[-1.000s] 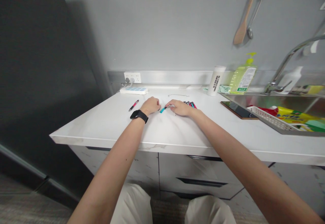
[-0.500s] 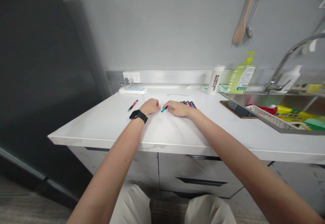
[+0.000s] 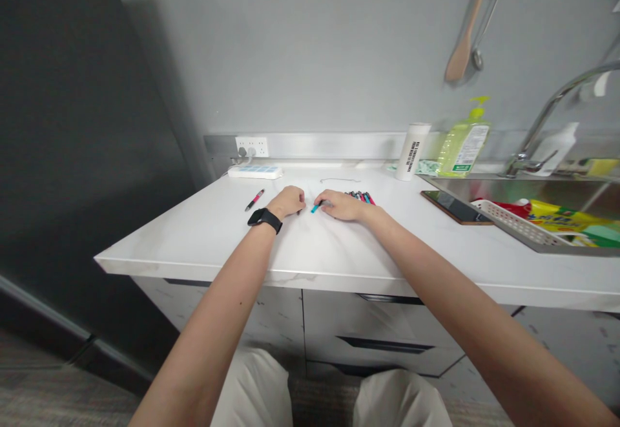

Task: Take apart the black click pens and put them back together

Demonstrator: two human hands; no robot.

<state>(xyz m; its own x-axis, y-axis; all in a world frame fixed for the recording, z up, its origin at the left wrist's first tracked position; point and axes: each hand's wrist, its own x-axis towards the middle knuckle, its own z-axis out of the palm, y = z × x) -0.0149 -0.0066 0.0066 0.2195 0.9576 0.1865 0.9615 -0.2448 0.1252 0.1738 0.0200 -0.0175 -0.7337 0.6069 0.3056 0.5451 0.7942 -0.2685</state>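
A teal pen [image 3: 314, 208] is pinched by the right hand [image 3: 341, 206], a dark piece [image 3: 299, 212] seemingly by the left hand [image 3: 288, 201]; both should be steadied above the worktop [image 3: 203, 239].

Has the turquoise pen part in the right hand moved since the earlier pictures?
Yes, slightly to the right: the turquoise pen part in the right hand is now farther from the white power strip than one second ago.

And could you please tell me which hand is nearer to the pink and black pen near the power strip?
Left. The left hand is right of the pen, apart from it; the right hand is farther right, past the left hand.
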